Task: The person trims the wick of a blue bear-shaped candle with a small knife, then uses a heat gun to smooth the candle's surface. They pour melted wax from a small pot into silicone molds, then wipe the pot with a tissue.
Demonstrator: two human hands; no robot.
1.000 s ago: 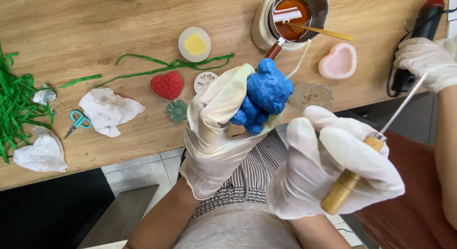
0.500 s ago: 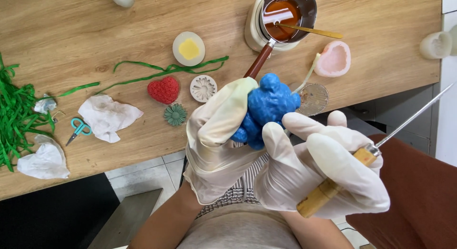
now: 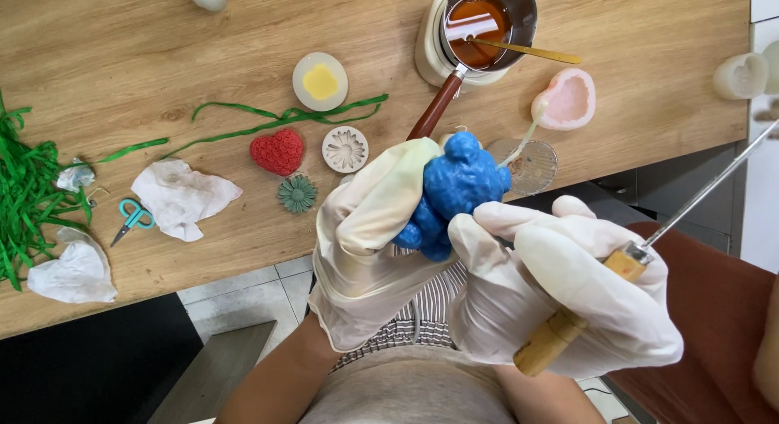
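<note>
Left hand (image 3: 369, 245) grips blue mould (image 3: 454, 193) above near tabletop (image 3: 146, 59) edge. Right hand (image 3: 568, 286) closed on wooden-handled pick (image 3: 625, 262), fingers (image 3: 487, 229) touching mould. Step, judged: working mould's contents loose; next needs the pick tip brought round.

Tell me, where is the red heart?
In the head view the red heart lies on the wooden table, left of the gloved left hand, between the green ribbon and the small green flower, with the white flower disc beside it.
</note>
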